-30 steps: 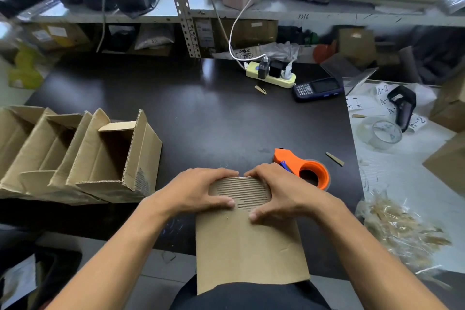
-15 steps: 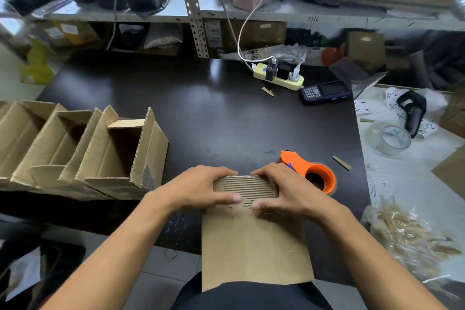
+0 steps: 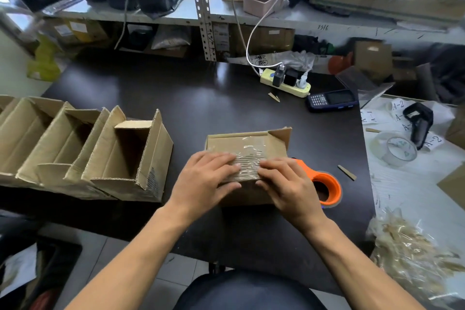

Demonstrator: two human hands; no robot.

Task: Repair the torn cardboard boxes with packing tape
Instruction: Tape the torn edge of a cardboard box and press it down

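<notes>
A small cardboard box (image 3: 249, 145) lies on the black table (image 3: 176, 98) in front of me, with clear tape wrinkled over a patch of bare corrugation on its top. My left hand (image 3: 206, 178) and my right hand (image 3: 284, 184) press flat on that taped patch, fingers straight and meeting near the middle. An orange tape dispenser (image 3: 324, 185) lies just right of the box, partly behind my right hand. A roll of clear tape (image 3: 393, 148) sits further right on the white surface.
Several open cardboard boxes (image 3: 105, 156) stand in a row at the table's left. A power strip (image 3: 284, 82) and a handheld scanner (image 3: 332, 99) lie at the back. A black tool (image 3: 419, 124) and a bag of scraps (image 3: 407, 246) are at right. Shelves stand behind.
The cardboard went from a flat piece hanging over the table's near edge to a box standing further onto the table. Both hands moved with it and now press its taped top.
</notes>
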